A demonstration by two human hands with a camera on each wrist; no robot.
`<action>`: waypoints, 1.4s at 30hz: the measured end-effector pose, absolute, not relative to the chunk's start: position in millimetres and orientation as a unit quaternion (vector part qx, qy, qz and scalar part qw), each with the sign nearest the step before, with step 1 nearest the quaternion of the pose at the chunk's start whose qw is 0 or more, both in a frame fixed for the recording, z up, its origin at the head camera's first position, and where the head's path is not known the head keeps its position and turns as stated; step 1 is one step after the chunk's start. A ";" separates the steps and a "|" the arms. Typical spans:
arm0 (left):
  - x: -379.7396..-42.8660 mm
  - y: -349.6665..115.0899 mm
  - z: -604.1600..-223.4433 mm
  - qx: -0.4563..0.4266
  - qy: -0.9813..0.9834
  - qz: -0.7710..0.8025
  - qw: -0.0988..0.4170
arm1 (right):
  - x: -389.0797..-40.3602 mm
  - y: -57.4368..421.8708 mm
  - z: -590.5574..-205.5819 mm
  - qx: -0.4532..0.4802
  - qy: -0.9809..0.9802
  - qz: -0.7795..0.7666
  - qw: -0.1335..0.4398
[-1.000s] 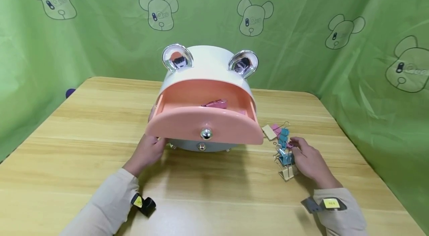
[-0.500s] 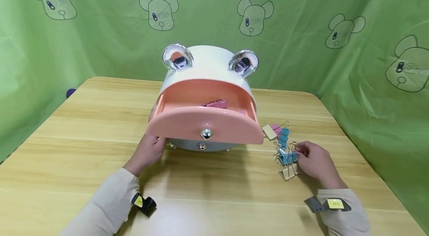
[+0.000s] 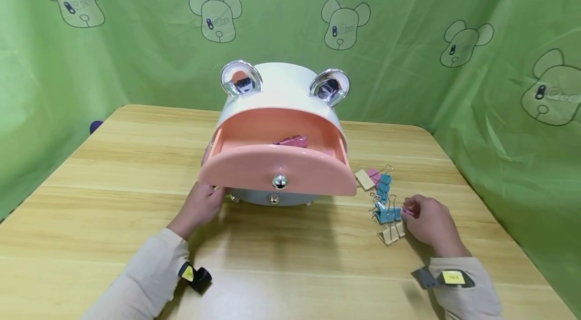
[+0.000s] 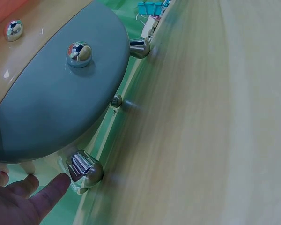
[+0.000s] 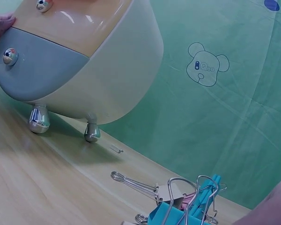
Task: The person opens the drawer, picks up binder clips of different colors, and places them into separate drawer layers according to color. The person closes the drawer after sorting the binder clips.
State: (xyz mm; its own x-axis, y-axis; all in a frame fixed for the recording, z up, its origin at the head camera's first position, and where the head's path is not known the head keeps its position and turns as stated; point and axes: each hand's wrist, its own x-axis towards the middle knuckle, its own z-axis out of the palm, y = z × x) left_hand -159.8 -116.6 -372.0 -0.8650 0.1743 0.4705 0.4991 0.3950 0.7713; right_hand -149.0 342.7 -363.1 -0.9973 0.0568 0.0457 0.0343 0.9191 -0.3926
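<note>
A white drawer box (image 3: pixel 283 80) with chrome ears stands mid-table, its pink upper drawer (image 3: pixel 277 171) pulled out. Inside that drawer lies a pink binder clip (image 3: pixel 292 141). My left hand (image 3: pixel 201 206) grips the box's left side; some of its fingers are hidden behind it. In the left wrist view, fingertips (image 4: pixel 51 192) reach below the grey lower drawer (image 4: pixel 70 89). To the right of the box, my right hand (image 3: pixel 428 221) pinches a small pink binder clip (image 3: pixel 407 211), mostly covered by the fingers. Beside it lie blue binder clips (image 3: pixel 388 215) and a cream one (image 3: pixel 391 233).
Another cream binder clip (image 3: pixel 364 179) and a pink one (image 3: pixel 374 174) lie near the drawer's right corner. Chrome feet (image 5: pixel 39 119) hold the box off the wooden table (image 3: pixel 272 269). A green curtain (image 3: pixel 281 22) hangs behind and at both sides.
My right hand has drawn the pink clip slightly right and toward me, away from the blue clips. The left hand and the box have stayed in place.
</note>
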 end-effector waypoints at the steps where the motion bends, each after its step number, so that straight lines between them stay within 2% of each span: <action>1: -159.9 -116.5 -372.0 -0.206 -0.820 -0.509 0.160 | -149.0 342.7 -363.1 -0.024 -0.979 0.199 0.031; 9: -159.6 -117.3 -373.3 -0.199 -0.821 -0.510 0.162 | -145.3 341.8 -360.8 -0.040 -0.975 0.209 0.058; 19: -158.4 -117.6 -373.9 -0.191 -0.825 -0.510 0.154 | -139.1 337.2 -357.9 -0.069 -0.962 0.234 0.123; 32: -159.4 -115.6 -373.1 -0.199 -0.820 -0.516 0.148 | -136.4 328.6 -351.0 -0.140 -0.901 0.372 0.173; 42: -158.4 -116.9 -373.2 -0.199 -0.823 -0.512 0.147 | -133.9 303.9 -347.5 -0.141 -0.821 0.492 0.255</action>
State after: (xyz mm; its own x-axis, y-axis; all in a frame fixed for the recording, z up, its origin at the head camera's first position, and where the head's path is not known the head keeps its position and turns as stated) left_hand -158.4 -116.9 -373.2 -0.8776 0.1777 0.4452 0.4779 0.3968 0.7837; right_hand -133.9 303.9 -347.5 -0.8299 0.4822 0.2805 -0.0198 0.4770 -0.8787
